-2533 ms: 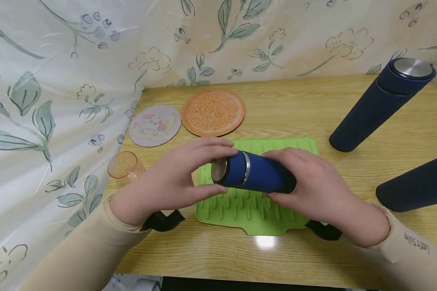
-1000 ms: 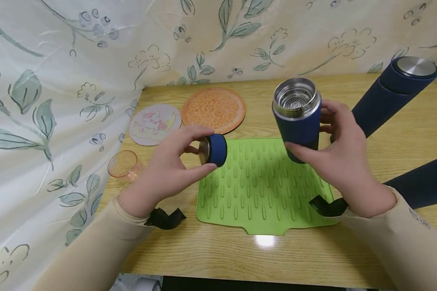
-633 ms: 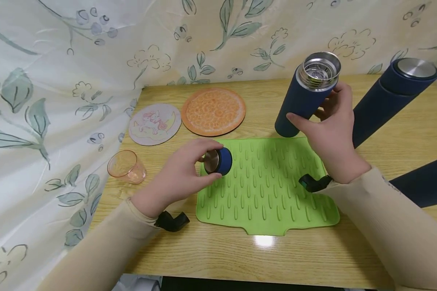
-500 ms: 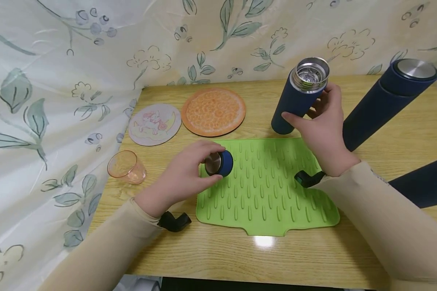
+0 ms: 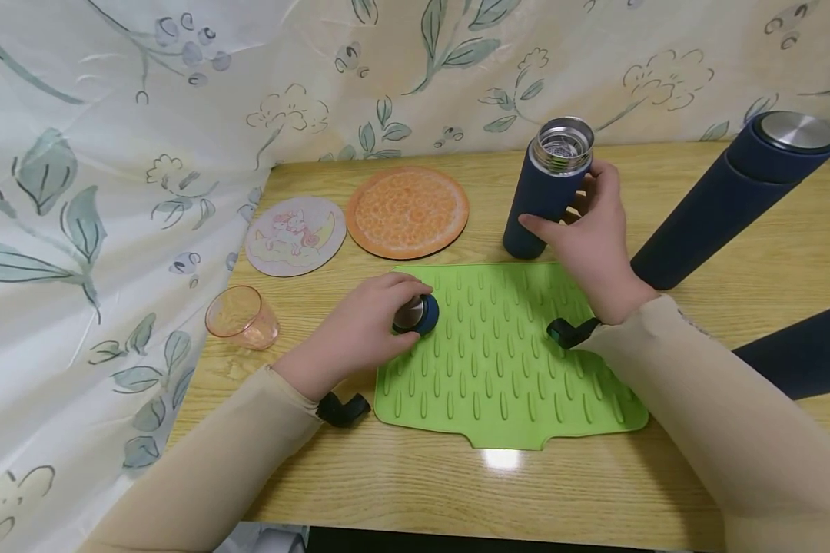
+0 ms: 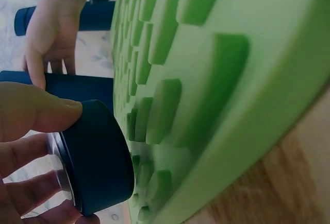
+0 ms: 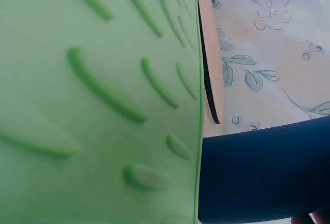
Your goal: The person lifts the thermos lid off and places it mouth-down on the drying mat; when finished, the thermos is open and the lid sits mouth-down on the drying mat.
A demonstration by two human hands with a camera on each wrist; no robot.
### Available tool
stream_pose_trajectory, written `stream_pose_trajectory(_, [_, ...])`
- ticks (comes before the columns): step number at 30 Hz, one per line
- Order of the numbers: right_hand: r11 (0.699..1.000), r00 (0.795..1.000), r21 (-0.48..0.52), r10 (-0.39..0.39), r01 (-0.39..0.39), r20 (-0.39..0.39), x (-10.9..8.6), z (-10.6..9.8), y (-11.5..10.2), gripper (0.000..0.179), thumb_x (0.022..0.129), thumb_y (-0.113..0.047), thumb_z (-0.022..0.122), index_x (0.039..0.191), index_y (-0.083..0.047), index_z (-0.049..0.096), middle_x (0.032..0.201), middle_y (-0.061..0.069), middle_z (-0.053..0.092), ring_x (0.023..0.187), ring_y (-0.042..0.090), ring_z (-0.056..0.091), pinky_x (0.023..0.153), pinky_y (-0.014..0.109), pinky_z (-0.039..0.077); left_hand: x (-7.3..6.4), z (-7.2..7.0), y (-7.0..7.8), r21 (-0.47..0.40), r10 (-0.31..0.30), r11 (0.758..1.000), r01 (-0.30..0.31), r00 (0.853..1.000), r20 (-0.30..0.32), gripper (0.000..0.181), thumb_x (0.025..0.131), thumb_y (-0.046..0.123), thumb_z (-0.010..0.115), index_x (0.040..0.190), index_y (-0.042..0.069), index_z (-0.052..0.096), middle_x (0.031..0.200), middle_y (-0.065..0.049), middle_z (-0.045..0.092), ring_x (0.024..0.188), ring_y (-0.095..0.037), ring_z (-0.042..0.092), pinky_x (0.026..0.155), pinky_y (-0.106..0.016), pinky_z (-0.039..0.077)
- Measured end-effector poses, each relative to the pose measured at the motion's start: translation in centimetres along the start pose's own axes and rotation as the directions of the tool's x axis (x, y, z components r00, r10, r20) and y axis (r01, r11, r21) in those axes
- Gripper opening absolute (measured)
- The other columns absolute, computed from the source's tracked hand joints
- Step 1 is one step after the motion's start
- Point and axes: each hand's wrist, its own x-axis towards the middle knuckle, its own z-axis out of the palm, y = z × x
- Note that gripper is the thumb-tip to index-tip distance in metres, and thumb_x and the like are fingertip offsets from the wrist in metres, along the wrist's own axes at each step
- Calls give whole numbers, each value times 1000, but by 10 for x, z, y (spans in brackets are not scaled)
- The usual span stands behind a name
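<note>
My left hand [image 5: 356, 326] pinches a dark blue flask lid [image 5: 425, 313] with a steel top over the upper left corner of the green ridged silicone mat [image 5: 505, 376]. In the left wrist view the lid [image 6: 100, 157] has its steel face toward the palm and its other side close to the mat; whether they touch I cannot tell. My right hand [image 5: 595, 238] grips the matching blue vacuum flask [image 5: 536, 196], upright on the wooden table just behind the mat. Its steel mouth is uncovered, with a perforated strainer inside. Only a bit of the right fingers shows in the right wrist view.
Two taller dark blue flasks, one steel-capped [image 5: 733, 200], one cut off by the frame [image 5: 805, 349], stand at the right. An orange-slice round mat [image 5: 408, 211] and a unicorn round mat [image 5: 295, 236] lie at the back left. A pinkish glass [image 5: 256, 326] stands by the patterned cloth [image 5: 124, 230].
The lid came off the flask. My left hand brought it down to the mat. My right hand carried the flask back behind the mat, then slightly left, and stood it on the table.
</note>
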Motion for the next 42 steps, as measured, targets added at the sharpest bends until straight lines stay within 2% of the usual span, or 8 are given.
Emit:
stream_pose_trajectory(11, [994, 996, -81, 73, -69, 48, 8, -1, -4, 95, 96, -24, 88, 168, -30, 25, 167, 7, 47, 151, 28, 56, 126, 50, 46, 10, 2, 0, 44, -33, 999, 31, 998, 57, 63, 96, 21, 84, 154, 8, 63, 153, -12, 65, 141, -31, 62, 123, -47, 48])
stream_pose_trajectory(19, [995, 997, -82, 66, -62, 51, 2, -4, -4, 93, 100, -26, 83, 170, -27, 23, 171, 7, 44, 154, 29, 53, 126, 50, 46, 13, 2, 2, 63, -24, 998, 18, 995, 94, 62, 98, 22, 81, 155, 5, 63, 153, -14, 65, 141, -32, 62, 122, -47, 49])
stream_pose_trajectory(26, [998, 999, -56, 24, -26, -36, -25, -23, -13, 79, 103, -22, 79, 165, -28, 30, 166, 1, 46, 148, 24, 56, 123, 44, 47, 15, 3, 1, 62, -21, 998, 14, 993, 116, 65, 97, 20, 81, 157, 5, 60, 153, -14, 66, 141, -32, 63, 122, -46, 49])
stream_pose_trajectory(31, [999, 990, -47, -29, 23, -140, -42, -42, -14, 67, 102, -14, 78, 158, -26, 42, 150, -7, 54, 136, 18, 63, 111, 31, 52, 15, 1, 3, 70, -45, 997, 35, 989, 142, 71, 99, 21, 81, 163, 8, 54, 159, -13, 62, 147, -32, 59, 126, -46, 46])
stream_pose_trajectory(34, [998, 976, 10, -57, 60, -212, -53, -56, -9, 61, 101, -6, 76, 153, -22, 49, 141, -8, 57, 128, 15, 65, 103, 25, 52, 14, 1, 4, 78, -53, 996, 42, 988, 148, 72, 99, 22, 82, 164, 10, 54, 162, -13, 60, 150, -32, 57, 127, -47, 45])
stream_pose_trajectory(37, [990, 953, 95, -70, 102, -296, -62, -68, -3, 53, 100, 1, 75, 145, -17, 55, 134, -3, 61, 121, 15, 66, 98, 23, 50, 10, -1, 5, 93, -39, 995, 28, 992, 118, 72, 99, 24, 83, 163, 10, 55, 163, -13, 59, 150, -33, 57, 127, -49, 44])
stream_pose_trajectory(39, [982, 921, 135, -74, 135, -383, -67, -75, 0, 46, 98, 3, 75, 138, -13, 60, 127, 0, 63, 113, 16, 66, 93, 23, 52, 6, -3, 7, 102, -19, 995, 10, 996, 87, 70, 99, 25, 84, 162, 10, 57, 160, -13, 61, 148, -34, 58, 126, -50, 45])
stream_pose_trajectory(42, [978, 843, 124, -79, 169, -532, -71, -84, 5, 33, 98, 2, 76, 127, -9, 65, 116, 2, 64, 103, 16, 64, 85, 23, 54, -3, -8, 12, 95, 14, 995, -18, 999, 43, 64, 99, 25, 83, 157, 9, 61, 152, -11, 67, 142, -33, 62, 123, -50, 48])
